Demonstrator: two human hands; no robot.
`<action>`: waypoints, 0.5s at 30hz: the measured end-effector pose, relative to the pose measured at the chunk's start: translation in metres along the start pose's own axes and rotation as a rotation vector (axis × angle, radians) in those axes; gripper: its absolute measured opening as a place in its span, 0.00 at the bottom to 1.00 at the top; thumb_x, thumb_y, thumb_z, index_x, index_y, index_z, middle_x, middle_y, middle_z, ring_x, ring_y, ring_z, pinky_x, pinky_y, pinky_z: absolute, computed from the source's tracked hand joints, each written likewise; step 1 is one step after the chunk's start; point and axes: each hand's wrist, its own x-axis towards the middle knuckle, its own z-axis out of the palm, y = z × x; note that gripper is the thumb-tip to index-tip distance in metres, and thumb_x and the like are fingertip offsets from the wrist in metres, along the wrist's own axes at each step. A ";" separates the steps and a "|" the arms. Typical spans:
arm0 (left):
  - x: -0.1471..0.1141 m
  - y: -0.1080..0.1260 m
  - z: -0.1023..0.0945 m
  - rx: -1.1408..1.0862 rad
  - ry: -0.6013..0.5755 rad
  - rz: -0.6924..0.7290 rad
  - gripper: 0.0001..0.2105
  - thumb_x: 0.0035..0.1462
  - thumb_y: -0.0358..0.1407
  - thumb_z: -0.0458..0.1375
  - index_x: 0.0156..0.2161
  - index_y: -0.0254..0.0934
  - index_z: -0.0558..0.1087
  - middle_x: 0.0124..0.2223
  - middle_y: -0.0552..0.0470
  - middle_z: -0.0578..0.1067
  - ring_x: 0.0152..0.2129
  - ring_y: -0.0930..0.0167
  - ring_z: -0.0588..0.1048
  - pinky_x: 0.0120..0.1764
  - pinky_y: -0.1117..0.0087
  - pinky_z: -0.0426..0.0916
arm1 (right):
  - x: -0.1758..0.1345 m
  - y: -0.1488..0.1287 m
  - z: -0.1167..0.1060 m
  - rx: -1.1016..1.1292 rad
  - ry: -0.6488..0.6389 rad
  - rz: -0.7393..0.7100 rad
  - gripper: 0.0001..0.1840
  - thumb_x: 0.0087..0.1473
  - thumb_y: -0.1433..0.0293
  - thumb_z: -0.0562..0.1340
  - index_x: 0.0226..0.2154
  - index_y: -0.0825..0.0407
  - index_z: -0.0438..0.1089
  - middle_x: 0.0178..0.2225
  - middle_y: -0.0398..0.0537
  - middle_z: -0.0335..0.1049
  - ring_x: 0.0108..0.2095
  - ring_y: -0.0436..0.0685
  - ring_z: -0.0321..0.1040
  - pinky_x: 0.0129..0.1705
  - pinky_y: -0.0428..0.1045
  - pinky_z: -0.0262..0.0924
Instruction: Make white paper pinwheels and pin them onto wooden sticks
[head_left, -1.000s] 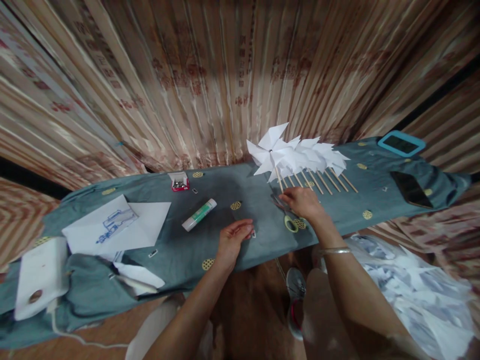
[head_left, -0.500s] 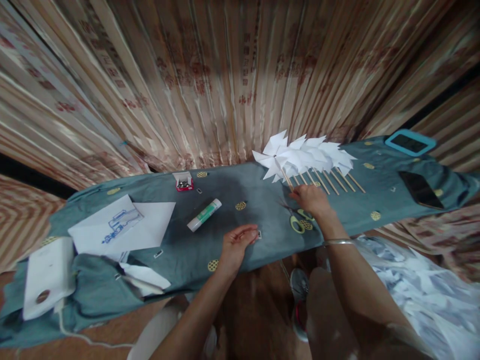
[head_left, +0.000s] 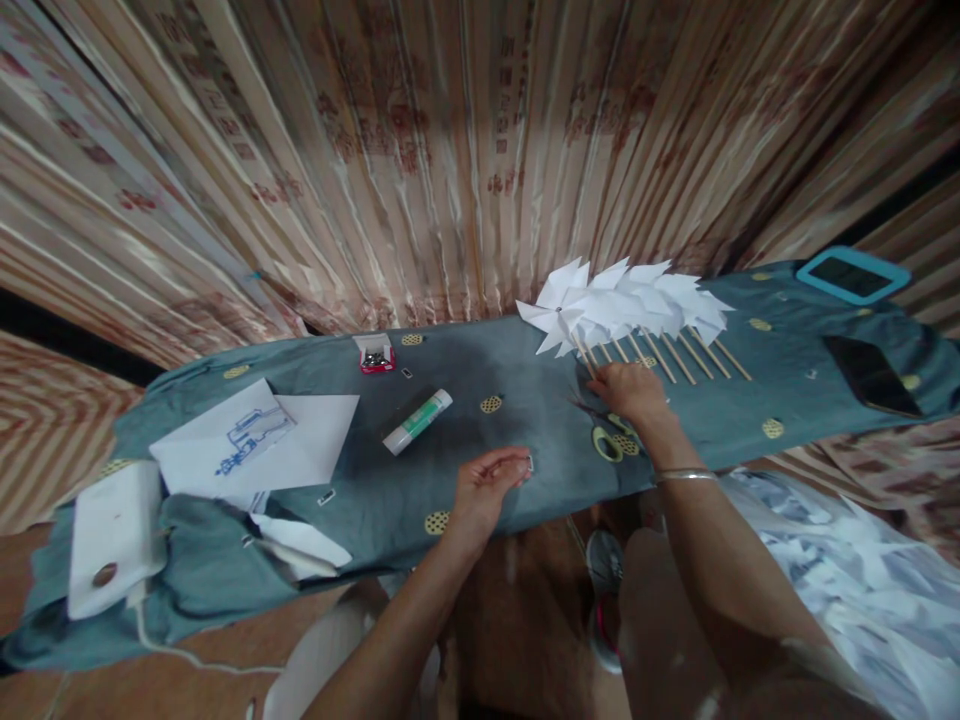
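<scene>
A row of white paper pinwheels (head_left: 630, 300) lies overlapping on the cloth, their wooden sticks pointing toward me. My right hand (head_left: 626, 393) is closed round the lower end of the stick of the leftmost pinwheel (head_left: 558, 309). Just below this hand lie scissors with yellow-green handles (head_left: 606, 444). Over the cloth to the left, my left hand (head_left: 491, 484) has its fingers curled and pressed to the thumb, with nothing visible in them. Left of that hand rests a glue stick (head_left: 418, 422), and behind it a small red-and-white box of metal pins (head_left: 375, 355).
White paper sheets (head_left: 322, 425) and a white device with a cord (head_left: 116, 540) lie at the left of the cloth-covered table (head_left: 450, 370). A blue-framed tablet (head_left: 853, 275) and a dark phone (head_left: 870, 373) lie right. A plastic bag of white paper pieces (head_left: 847, 580) stands below right.
The view has shifted slightly, so the table's things appear a little farther right. My right hand stays at the leftmost pinwheel's stick, and my left hand keeps its curled pose.
</scene>
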 end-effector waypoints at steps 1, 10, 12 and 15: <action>0.000 0.000 0.000 0.005 -0.006 0.000 0.14 0.37 0.41 0.72 0.30 0.35 0.81 0.27 0.48 0.79 0.25 0.70 0.75 0.32 0.70 0.68 | -0.001 -0.001 -0.001 -0.001 -0.001 0.001 0.17 0.60 0.62 0.57 0.39 0.60 0.74 0.37 0.65 0.76 0.41 0.66 0.74 0.40 0.53 0.62; -0.040 0.014 -0.002 -0.020 -0.106 -0.030 0.13 0.39 0.40 0.71 0.32 0.37 0.81 0.31 0.48 0.80 0.28 0.69 0.76 0.39 0.67 0.71 | -0.018 -0.005 -0.022 0.026 0.032 0.073 0.21 0.61 0.57 0.56 0.39 0.57 0.76 0.36 0.65 0.77 0.38 0.67 0.74 0.36 0.55 0.61; -0.063 0.030 0.002 -0.006 -0.211 -0.034 0.09 0.43 0.40 0.69 0.31 0.39 0.81 0.32 0.49 0.80 0.29 0.68 0.76 0.38 0.67 0.71 | -0.024 -0.008 -0.029 0.026 0.040 0.074 0.20 0.62 0.59 0.55 0.40 0.57 0.75 0.35 0.64 0.77 0.38 0.66 0.74 0.35 0.54 0.60; -0.095 0.057 0.009 0.049 -0.362 0.019 0.04 0.50 0.39 0.66 0.28 0.44 0.82 0.31 0.50 0.79 0.28 0.68 0.77 0.34 0.68 0.71 | -0.034 -0.017 -0.036 0.042 0.061 0.034 0.20 0.63 0.59 0.54 0.44 0.56 0.73 0.36 0.64 0.77 0.38 0.65 0.74 0.34 0.53 0.56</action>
